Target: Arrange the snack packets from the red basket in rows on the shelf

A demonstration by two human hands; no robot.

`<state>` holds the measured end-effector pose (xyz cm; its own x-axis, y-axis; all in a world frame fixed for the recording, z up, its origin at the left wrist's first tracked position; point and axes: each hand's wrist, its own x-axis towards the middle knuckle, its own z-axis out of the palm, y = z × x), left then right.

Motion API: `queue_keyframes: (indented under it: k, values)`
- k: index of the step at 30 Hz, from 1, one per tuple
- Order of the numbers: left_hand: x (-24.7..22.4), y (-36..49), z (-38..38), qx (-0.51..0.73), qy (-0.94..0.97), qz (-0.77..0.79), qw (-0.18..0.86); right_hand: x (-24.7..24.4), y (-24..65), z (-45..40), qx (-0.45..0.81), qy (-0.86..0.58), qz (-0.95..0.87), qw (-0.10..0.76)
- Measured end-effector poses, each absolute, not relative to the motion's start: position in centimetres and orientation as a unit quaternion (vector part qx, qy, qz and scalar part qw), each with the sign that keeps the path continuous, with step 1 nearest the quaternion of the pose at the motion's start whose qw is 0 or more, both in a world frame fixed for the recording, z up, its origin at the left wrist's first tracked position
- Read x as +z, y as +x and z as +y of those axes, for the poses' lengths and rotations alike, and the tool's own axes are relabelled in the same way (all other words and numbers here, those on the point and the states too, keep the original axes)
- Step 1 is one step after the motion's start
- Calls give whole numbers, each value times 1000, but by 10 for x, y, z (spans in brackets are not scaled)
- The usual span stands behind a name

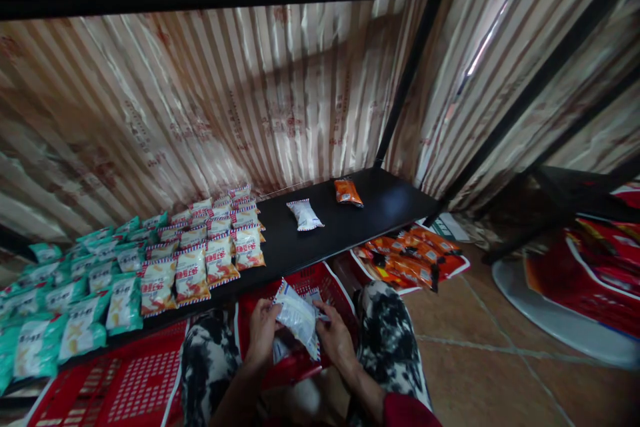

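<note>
The left hand is partly closed, its thumb and fingers pinching the left edge of a white snack packet with striped ends. The right hand is curled in around the opposite edge, so the packet is held tilted between the 2 hands. It is above a red perforated plastic basket that stands between the person's knees, in black-and-white patterned trousers. A bit of white packaging shows just behind the held packet; whether the right hand grips it too, I cannot tell.

In front runs a low black shelf. At its left lie rows of teal snack packets, and right beside them rows of white-and-orange snack packets with striped ends. Apart from these, 1 white packet lies on the bare black surface, and 1 orange packet lies farther right, nearer the back.

More orange packets are heaped in a container right of the basket, near the tiled floor. A striped plastic sheet hangs behind the shelf.
</note>
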<state>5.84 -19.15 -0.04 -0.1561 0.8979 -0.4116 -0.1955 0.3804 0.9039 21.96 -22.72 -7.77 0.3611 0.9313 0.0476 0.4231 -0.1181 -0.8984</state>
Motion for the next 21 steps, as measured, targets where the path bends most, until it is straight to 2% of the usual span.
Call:
queue_keyframes:
  k: [7, 16, 21]
  values:
    - [5, 60, -180, 460, 281, 591, 599, -71, 218, -229, 231, -678, -573, 399]
    - [4, 62, -177, 453, 274, 603, 596, -56, 215, -238, 375, -634, -559, 381]
    - [4, 64, -176, 448, 274, 608, 595, -58, 214, -240, 393, -612, -588, 355]
